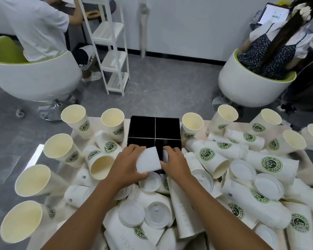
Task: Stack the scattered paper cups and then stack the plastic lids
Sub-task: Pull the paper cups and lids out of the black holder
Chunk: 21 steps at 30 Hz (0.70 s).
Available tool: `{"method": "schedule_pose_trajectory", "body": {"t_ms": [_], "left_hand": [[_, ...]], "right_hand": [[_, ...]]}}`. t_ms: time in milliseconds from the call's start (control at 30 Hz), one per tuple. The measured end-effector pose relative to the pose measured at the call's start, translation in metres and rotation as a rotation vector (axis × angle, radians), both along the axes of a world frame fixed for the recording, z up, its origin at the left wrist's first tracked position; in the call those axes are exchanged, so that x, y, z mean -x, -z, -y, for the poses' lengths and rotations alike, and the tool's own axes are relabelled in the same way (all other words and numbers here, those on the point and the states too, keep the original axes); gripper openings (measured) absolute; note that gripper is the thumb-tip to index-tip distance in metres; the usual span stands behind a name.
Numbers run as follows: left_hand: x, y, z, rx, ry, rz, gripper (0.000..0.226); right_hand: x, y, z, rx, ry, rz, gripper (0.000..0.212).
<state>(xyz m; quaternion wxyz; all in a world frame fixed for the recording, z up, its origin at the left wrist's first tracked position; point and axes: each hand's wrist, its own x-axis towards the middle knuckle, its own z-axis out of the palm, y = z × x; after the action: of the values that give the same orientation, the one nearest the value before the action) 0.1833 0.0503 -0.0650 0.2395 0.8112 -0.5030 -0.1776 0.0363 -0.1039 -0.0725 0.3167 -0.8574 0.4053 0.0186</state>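
My left hand (126, 164) grips a white paper cup (148, 160) held bottom up at the near edge of a black four-compartment box (154, 130). My right hand (175, 162) touches the same cup's right side, fingers curled by the box's near right compartment. Several white cups with green logos lie scattered around, such as one on its side (208, 157). White plastic lids (157, 214) lie among them, in front of my arms.
Upright cups (113, 121) ring the table's left and far edges. Stacked cup columns (183, 213) lie on their sides to the right. Beyond the table stand a white shelf (110, 44) and two round chairs (34, 76) with seated persons.
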Motion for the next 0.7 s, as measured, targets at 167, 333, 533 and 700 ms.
{"method": "schedule_pose_trajectory", "body": {"t_ms": [167, 333, 533, 700], "left_hand": [[-0.003, 0.008, 0.005, -0.002, 0.016, 0.041, 0.093], [-0.002, 0.009, 0.003, 0.022, 0.007, 0.031, 0.091], [0.000, -0.012, -0.011, 0.114, -0.028, 0.015, 0.090], [0.008, -0.047, -0.034, 0.146, -0.108, 0.038, 0.098]], "right_hand": [[-0.012, 0.005, -0.002, 0.033, -0.004, -0.061, 0.046], [-0.018, 0.002, -0.001, 0.050, -0.029, -0.075, 0.038], [0.002, -0.016, 0.005, 0.066, 0.035, 0.114, 0.044], [0.029, -0.055, -0.001, 0.041, 0.106, 0.362, 0.038]]}}
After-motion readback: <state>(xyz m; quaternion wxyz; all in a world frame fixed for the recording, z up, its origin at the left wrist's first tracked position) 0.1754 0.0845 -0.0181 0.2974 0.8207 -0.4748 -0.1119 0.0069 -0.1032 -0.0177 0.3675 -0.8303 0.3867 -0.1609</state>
